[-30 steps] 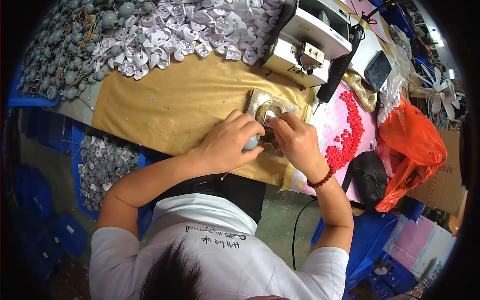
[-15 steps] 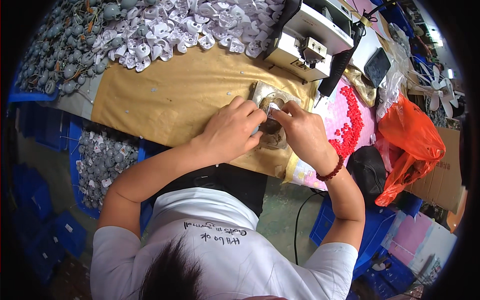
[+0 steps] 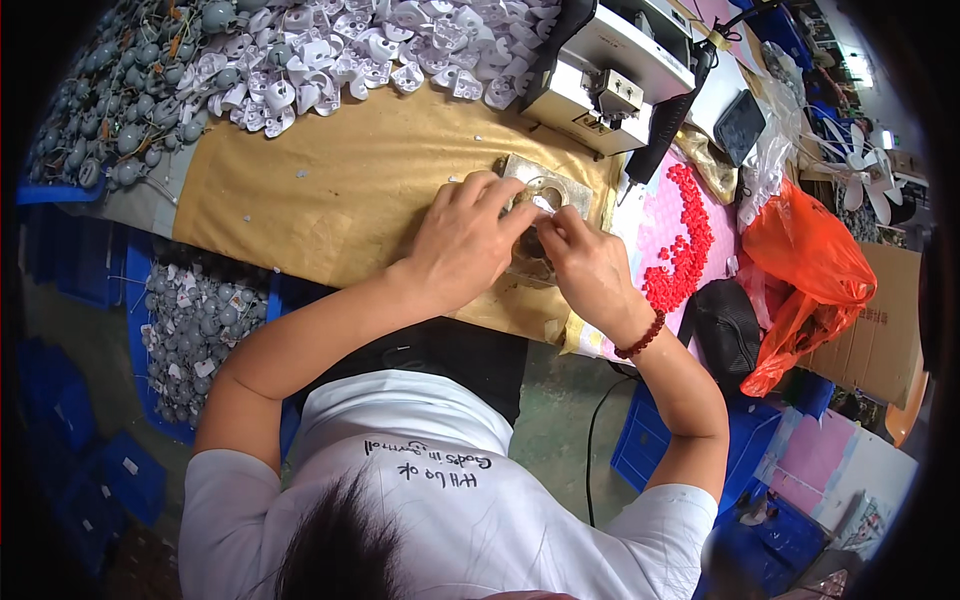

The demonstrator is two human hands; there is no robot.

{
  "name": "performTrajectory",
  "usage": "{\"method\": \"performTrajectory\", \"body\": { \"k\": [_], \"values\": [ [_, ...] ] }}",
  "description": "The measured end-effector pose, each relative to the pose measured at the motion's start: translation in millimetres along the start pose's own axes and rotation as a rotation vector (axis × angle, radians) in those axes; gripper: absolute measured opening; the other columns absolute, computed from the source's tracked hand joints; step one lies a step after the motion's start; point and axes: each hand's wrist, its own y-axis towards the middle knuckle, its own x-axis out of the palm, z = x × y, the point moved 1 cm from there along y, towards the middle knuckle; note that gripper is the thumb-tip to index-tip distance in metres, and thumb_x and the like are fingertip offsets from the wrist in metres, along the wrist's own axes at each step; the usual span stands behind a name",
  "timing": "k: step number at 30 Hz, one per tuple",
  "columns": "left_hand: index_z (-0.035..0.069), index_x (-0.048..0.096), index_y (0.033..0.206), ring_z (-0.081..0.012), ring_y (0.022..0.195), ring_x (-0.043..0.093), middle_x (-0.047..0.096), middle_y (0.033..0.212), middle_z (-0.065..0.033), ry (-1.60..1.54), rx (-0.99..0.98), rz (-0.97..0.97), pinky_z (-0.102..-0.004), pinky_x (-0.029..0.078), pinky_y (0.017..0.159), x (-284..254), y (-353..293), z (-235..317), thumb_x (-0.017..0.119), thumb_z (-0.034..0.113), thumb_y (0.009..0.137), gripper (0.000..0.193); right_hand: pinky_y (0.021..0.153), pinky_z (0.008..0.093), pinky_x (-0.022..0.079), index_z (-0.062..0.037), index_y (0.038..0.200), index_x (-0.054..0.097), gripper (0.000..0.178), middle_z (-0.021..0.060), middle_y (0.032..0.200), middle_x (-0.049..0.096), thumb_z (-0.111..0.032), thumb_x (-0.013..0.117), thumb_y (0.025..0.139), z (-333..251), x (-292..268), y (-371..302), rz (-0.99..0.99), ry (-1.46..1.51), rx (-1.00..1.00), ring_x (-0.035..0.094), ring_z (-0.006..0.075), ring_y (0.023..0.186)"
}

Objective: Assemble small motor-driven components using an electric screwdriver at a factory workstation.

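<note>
My left hand (image 3: pixel 462 240) and my right hand (image 3: pixel 592 268) meet over a worn metal fixture plate (image 3: pixel 572 188) with round hollows, lying on the tan table cover. Between the fingertips shows a small white piece (image 3: pixel 543 203), partly hidden. My right thumb and forefinger pinch it. The left fingers are curled closed beside it, and whatever lies inside them is hidden.
Heaps of white plastic shells (image 3: pixel 400 40) and grey ball-shaped parts with wires (image 3: pixel 130 135) cover the far left. A white boxy machine (image 3: pixel 600 105) stands beyond my hands. Small red pieces (image 3: pixel 690 250) lie at right, near a red plastic bag (image 3: pixel 810 270).
Both hands have shifted slightly and drawn closer together over the plate. A blue-grey part seen under the left fingers before is now out of sight. The whole view has moved a little.
</note>
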Motion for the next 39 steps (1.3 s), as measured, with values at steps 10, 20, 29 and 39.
{"method": "performTrajectory", "body": {
  "k": [10,20,29,39],
  "values": [
    [0.004,0.062,0.116,-0.0252,0.112,0.056,0.060,0.120,-0.0120,0.185,0.151,-0.046,-0.0385,0.044,0.091,24,4,-2,0.065,0.010,0.075,0.041,0.083,0.0260,0.055,0.0019,0.118,0.061,0.035,0.0099,0.116,0.063,0.005,0.070,0.085,70,1,-40,-0.059,1.208,0.651,0.063,0.0123,0.101],
    [0.002,0.063,0.109,-0.0255,0.110,0.058,0.061,0.116,-0.0123,0.214,0.184,-0.103,-0.0374,0.047,0.087,21,9,-2,0.058,0.010,0.080,0.030,0.095,0.0418,0.054,-0.0023,0.124,0.054,0.043,0.0175,0.119,0.062,0.012,0.064,0.084,56,31,-7,0.308,2.118,0.523,0.065,0.0311,0.107],
    [0.006,0.066,0.101,-0.0263,0.106,0.060,0.063,0.111,-0.0092,0.067,0.214,-0.077,-0.0381,0.050,0.080,20,13,-13,0.070,0.007,0.070,0.031,0.076,0.0267,0.047,-0.0073,0.117,0.068,0.041,0.0019,0.104,0.068,-0.007,0.080,0.078,59,22,5,0.080,1.050,0.318,0.054,0.0144,0.083],
    [0.008,0.066,0.101,-0.0264,0.104,0.060,0.063,0.109,-0.0087,0.043,0.196,-0.106,-0.0380,0.050,0.082,16,19,-13,0.072,0.008,0.072,0.030,0.080,0.0356,0.047,-0.0059,0.114,0.068,0.040,0.0089,0.095,0.065,-0.012,0.081,0.076,48,6,16,0.014,0.735,0.440,0.054,0.0237,0.090]
  ]
}}
